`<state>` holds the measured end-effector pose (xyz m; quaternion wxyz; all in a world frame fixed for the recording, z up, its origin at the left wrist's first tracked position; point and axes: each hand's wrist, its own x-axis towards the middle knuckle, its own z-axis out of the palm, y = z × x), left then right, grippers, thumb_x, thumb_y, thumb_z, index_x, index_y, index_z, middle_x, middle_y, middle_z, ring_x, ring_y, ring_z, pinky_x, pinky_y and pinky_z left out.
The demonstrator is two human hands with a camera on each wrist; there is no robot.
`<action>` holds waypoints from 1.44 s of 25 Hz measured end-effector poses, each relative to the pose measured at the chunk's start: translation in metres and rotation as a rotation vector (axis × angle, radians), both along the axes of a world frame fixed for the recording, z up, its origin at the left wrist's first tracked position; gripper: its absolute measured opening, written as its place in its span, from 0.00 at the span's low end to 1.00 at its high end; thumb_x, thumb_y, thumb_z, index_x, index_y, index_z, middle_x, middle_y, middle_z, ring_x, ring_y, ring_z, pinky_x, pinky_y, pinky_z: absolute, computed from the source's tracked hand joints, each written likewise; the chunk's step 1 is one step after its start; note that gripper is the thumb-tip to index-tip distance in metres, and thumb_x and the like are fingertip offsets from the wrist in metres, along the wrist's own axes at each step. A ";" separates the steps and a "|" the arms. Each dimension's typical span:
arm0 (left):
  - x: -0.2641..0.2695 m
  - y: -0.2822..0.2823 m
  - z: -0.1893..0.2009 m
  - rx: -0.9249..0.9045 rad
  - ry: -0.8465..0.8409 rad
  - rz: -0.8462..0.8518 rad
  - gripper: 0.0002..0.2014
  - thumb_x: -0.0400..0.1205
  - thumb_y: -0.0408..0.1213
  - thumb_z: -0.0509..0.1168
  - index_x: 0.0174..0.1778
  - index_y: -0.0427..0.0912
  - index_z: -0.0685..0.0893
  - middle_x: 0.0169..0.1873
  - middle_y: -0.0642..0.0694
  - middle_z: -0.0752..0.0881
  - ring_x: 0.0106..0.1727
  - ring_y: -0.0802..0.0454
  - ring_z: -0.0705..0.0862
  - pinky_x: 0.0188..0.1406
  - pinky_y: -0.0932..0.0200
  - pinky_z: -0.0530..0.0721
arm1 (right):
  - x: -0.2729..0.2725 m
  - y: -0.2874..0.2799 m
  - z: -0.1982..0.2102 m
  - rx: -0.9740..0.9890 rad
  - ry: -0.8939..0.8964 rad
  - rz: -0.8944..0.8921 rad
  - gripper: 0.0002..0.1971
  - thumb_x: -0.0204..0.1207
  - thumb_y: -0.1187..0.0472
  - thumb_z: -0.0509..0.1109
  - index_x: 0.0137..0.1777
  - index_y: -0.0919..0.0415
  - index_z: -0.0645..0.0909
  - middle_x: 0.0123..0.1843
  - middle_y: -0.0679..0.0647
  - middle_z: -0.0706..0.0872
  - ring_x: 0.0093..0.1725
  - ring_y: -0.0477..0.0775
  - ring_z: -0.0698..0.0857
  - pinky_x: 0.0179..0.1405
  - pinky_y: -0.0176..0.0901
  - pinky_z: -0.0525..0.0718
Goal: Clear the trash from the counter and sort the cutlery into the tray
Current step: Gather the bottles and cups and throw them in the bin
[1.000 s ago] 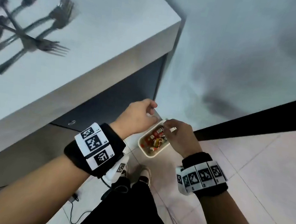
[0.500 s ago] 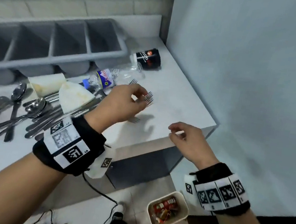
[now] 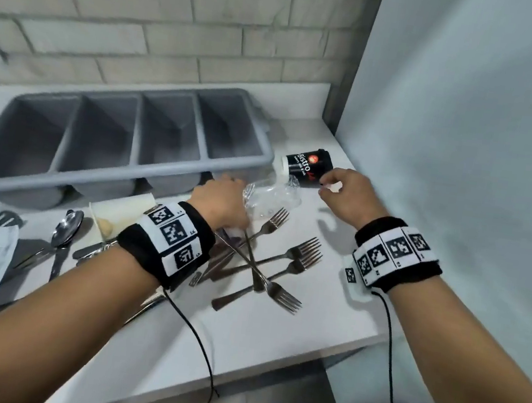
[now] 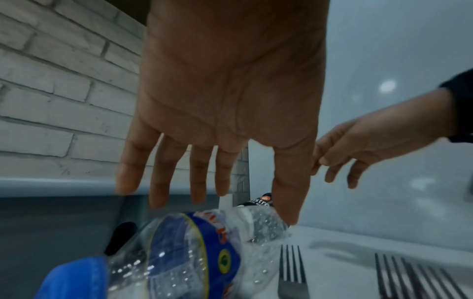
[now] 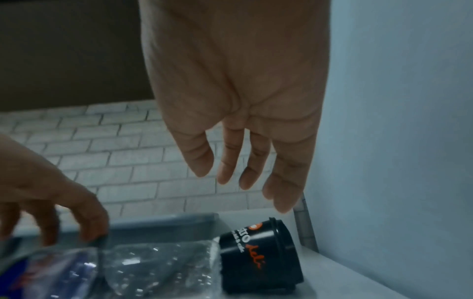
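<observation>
Both hands have moved from the counter's front edge toward its back right corner since half a second ago. Nearest, crossed forks (image 3: pixel 270 262) lie on the white counter (image 3: pixel 290 336), with bare room toward its front edge. Beyond them, the left hand (image 3: pixel 220 202) spreads its fingers (image 4: pixel 197 182) just over a crushed clear bottle (image 3: pixel 271 198) with a blue label, gripping nothing. The right hand (image 3: pixel 348 197), fingers loose, hangs beside a black cup (image 3: pixel 308 166) tipped on its side, lettered "Bistro", close to the side wall. Farthest, the grey four-compartment tray (image 3: pixel 228 166) stands against the brick wall.
</observation>
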<state>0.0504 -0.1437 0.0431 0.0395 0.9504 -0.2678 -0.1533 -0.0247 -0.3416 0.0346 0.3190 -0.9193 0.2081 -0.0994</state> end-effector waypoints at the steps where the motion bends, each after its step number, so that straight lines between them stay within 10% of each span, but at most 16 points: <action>1: 0.004 0.000 -0.002 0.041 0.003 -0.022 0.38 0.71 0.41 0.71 0.77 0.47 0.65 0.72 0.43 0.75 0.69 0.41 0.78 0.67 0.44 0.80 | 0.016 -0.006 -0.001 -0.069 0.033 -0.004 0.15 0.74 0.65 0.67 0.60 0.61 0.82 0.63 0.60 0.81 0.57 0.59 0.79 0.59 0.40 0.74; 10: 0.026 -0.001 -0.033 0.166 -0.105 -0.068 0.40 0.71 0.45 0.72 0.77 0.49 0.61 0.63 0.40 0.79 0.65 0.40 0.79 0.60 0.46 0.82 | 0.094 -0.046 -0.039 -0.476 0.332 0.122 0.36 0.71 0.71 0.64 0.78 0.48 0.61 0.83 0.49 0.57 0.80 0.64 0.56 0.73 0.59 0.72; 15: 0.031 0.004 -0.028 -0.023 -0.032 -0.050 0.44 0.69 0.42 0.71 0.79 0.55 0.56 0.65 0.44 0.75 0.65 0.40 0.79 0.59 0.47 0.82 | 0.108 -0.055 -0.061 -0.610 0.230 0.062 0.37 0.65 0.61 0.77 0.73 0.56 0.64 0.70 0.58 0.66 0.68 0.64 0.68 0.61 0.58 0.82; 20: 0.024 0.008 -0.012 -0.269 0.130 0.017 0.44 0.67 0.44 0.73 0.78 0.57 0.60 0.63 0.43 0.74 0.63 0.43 0.80 0.65 0.52 0.81 | 0.094 -0.060 -0.065 -0.348 0.167 -0.010 0.35 0.64 0.56 0.78 0.69 0.61 0.67 0.71 0.59 0.70 0.69 0.64 0.71 0.66 0.55 0.79; 28: -0.049 -0.010 0.002 -0.651 0.336 0.104 0.38 0.69 0.35 0.74 0.74 0.49 0.67 0.57 0.46 0.82 0.46 0.48 0.81 0.39 0.65 0.79 | -0.048 -0.047 -0.021 0.042 -0.121 -0.331 0.37 0.64 0.60 0.76 0.71 0.64 0.66 0.69 0.65 0.70 0.67 0.66 0.75 0.70 0.53 0.74; 33: -0.151 -0.035 -0.015 -0.794 0.542 0.065 0.37 0.65 0.36 0.74 0.70 0.53 0.67 0.46 0.55 0.80 0.36 0.45 0.82 0.33 0.52 0.87 | -0.197 -0.022 -0.049 0.125 -0.355 -0.502 0.33 0.64 0.58 0.75 0.69 0.66 0.69 0.64 0.62 0.73 0.60 0.56 0.74 0.55 0.29 0.67; 36: -0.205 -0.039 -0.044 -0.767 0.601 -0.029 0.35 0.68 0.31 0.73 0.68 0.53 0.65 0.43 0.60 0.79 0.27 0.58 0.83 0.31 0.53 0.86 | -0.276 -0.002 -0.092 0.257 -0.446 -0.556 0.35 0.60 0.52 0.72 0.67 0.62 0.69 0.61 0.59 0.75 0.58 0.58 0.78 0.64 0.49 0.79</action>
